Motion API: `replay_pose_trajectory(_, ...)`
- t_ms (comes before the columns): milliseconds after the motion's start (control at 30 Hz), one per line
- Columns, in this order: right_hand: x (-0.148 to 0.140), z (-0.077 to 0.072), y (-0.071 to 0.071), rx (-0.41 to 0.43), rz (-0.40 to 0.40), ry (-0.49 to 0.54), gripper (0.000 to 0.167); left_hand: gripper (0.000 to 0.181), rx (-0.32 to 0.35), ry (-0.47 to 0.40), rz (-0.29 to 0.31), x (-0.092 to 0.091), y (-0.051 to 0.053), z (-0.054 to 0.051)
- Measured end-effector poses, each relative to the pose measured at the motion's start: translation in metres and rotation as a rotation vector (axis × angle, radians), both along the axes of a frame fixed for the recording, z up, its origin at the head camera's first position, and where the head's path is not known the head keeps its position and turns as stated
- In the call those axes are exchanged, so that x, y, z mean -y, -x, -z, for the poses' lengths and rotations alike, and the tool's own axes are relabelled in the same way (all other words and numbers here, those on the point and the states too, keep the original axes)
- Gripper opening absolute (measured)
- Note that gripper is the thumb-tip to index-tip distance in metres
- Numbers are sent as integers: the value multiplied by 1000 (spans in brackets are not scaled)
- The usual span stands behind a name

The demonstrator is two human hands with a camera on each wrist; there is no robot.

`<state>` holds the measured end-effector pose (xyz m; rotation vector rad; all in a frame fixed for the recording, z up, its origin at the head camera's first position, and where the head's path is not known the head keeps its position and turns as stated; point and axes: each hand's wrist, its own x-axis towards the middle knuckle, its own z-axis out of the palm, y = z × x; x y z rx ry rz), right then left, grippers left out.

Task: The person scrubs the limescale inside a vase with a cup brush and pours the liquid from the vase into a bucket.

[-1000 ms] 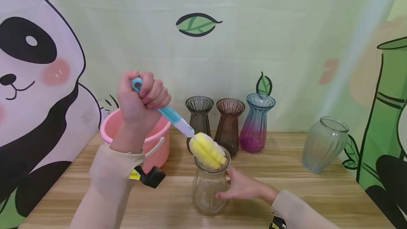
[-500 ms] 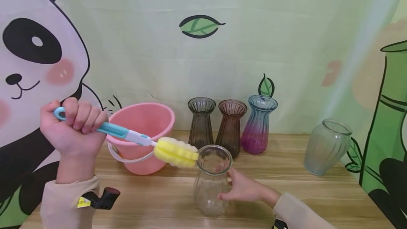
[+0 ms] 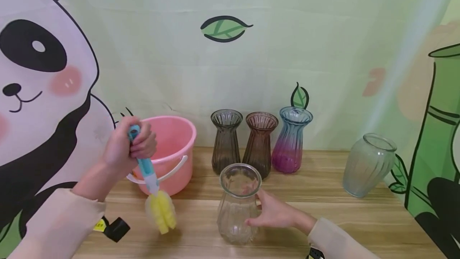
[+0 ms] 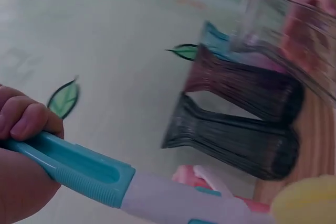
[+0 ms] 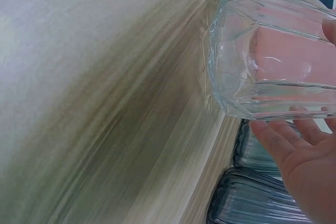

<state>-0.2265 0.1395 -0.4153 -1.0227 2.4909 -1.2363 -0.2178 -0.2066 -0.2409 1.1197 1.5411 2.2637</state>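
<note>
We see a brush [image 3: 152,186] with a blue and white handle [image 4: 89,169] and a fluffy yellow head [image 3: 161,213]. The left hand [image 3: 122,147] holds it, with its fingers curled tight around the handle. The yellow head points down over the wooden table [image 3: 316,207], but we can't tell if it touches the wood.

Next to it, with a gap between, a clear glass vase [image 3: 233,219] stands upright on the table. The right hand [image 3: 274,211] grips the vase's side, with the thumb in front and the other fingers bent behind.

Behind the brush we see a pink bucket [image 3: 183,177] with a white handle. Behind the clear vase stand three more vases in a row: a gray vase [image 3: 226,147], a brown vase [image 3: 259,143] and a blue and pink vase [image 3: 290,143]. Farther right is a cloudy pale vase [image 3: 370,165]. At the back we see a green cloth [image 3: 323,31] with a big panda [image 3: 72,139] on the left.
</note>
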Motion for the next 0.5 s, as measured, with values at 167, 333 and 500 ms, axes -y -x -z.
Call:
replay_pose_trajectory(167,-1,1,0,-10,9,1,80,38,75,416,-162,-31,5,3)
replay_pose_trajectory(333,-1,1,0,-20,11,0,78,41,125,712,-297,-58,17,24)
replay_pose_trajectory(500,0,1,-1,-20,10,5,78,48,158,847,-359,-76,34,55)
